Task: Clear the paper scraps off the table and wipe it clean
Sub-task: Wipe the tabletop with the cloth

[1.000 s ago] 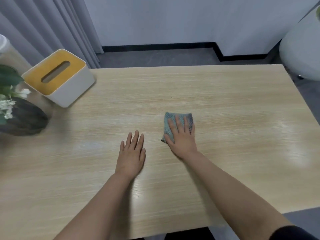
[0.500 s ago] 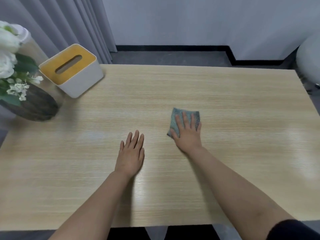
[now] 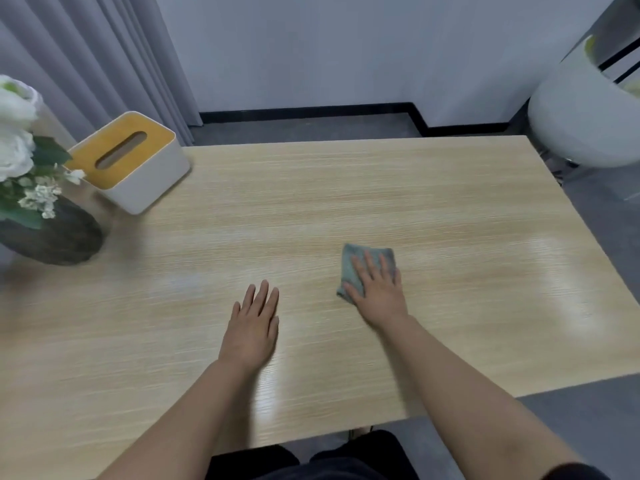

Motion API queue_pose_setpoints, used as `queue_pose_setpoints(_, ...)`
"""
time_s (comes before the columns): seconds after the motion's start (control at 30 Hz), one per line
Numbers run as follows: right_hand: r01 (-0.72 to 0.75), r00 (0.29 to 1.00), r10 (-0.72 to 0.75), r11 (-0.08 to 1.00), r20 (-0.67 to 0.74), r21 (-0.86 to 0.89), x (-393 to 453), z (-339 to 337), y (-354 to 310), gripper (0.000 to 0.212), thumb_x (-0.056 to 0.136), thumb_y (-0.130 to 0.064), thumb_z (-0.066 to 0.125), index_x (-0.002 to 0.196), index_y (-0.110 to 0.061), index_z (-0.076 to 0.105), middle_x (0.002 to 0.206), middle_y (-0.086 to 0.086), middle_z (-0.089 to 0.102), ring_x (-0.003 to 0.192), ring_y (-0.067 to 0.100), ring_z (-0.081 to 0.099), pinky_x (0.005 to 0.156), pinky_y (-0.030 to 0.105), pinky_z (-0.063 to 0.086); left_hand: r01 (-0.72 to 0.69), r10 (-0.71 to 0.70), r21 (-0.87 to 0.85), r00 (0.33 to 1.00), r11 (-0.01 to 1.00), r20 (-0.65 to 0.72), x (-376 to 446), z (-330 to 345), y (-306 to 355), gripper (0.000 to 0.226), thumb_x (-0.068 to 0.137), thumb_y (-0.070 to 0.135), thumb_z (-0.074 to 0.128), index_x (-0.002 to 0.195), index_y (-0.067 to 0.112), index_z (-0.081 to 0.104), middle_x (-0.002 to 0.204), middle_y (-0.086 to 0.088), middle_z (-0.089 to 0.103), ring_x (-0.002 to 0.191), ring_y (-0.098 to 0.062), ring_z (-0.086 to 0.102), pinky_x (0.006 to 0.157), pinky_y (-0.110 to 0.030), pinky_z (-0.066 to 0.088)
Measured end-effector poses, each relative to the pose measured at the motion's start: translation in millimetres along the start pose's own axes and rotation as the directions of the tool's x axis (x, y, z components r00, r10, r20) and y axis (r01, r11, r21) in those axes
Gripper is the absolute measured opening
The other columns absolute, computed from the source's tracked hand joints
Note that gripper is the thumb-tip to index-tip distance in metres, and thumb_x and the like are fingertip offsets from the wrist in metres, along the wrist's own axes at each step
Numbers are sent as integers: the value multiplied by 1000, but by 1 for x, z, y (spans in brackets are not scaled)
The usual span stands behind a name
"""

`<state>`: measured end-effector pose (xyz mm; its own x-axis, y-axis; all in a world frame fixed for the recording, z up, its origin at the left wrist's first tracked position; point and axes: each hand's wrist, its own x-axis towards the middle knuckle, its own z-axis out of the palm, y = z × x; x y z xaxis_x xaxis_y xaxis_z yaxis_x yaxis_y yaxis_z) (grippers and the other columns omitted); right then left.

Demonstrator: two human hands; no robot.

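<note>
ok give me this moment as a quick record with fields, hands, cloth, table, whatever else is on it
left hand: left hand flat on the table, fingers straight, holding nothing
right hand: right hand pressing flat on the cloth
cloth: grey-green cloth, folded, lying on the table right of centre
table: light wood table; no paper scraps visible on it
far left corner: tissue box with yellow top, no tissue showing
left edge: dark vase with white flowers

Table mostly open, clutter only far left.
My way is free across the table (image 3: 398, 188) centre and right; tissue box (image 3: 130, 164) and flower vase (image 3: 52, 233) block the far-left corner.
</note>
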<state>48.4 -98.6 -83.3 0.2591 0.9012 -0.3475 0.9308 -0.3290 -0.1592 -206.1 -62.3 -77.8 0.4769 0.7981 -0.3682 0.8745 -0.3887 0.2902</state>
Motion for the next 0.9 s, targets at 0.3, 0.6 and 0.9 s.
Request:
queue_pose_setpoints(0.3,366,931,-365,928,19,-67,-51,32,-53,74,89,-68,-7,149,-31,15,158,-1,15,145,31,7,112,50,-4,61,-61,15,998,998,19,-21,7,9,54,100,35,9,151,21,1,158,0,-12,145,-21,-12,117,-40,2)
queue_pose_setpoints(0.6,90,996,-90,996,-11,-5,15,-6,12,68,91,-68,14,149,-37,-2,159,-9,-8,145,17,-16,115,42,-10,79,-79,-9,997,997,17,-37,12,11,54,102,21,20,151,22,-2,157,1,-15,145,-20,-15,117,-39,-1)
queue_pose_setpoints(0.9,433,898,-439,894,-31,-118,-59,47,-53,65,95,-61,6,149,-28,19,156,2,21,145,23,-8,111,52,5,75,-75,-23,997,997,-6,-42,15,10,54,102,23,21,151,24,1,157,4,-14,145,-18,-14,116,-39,-1)
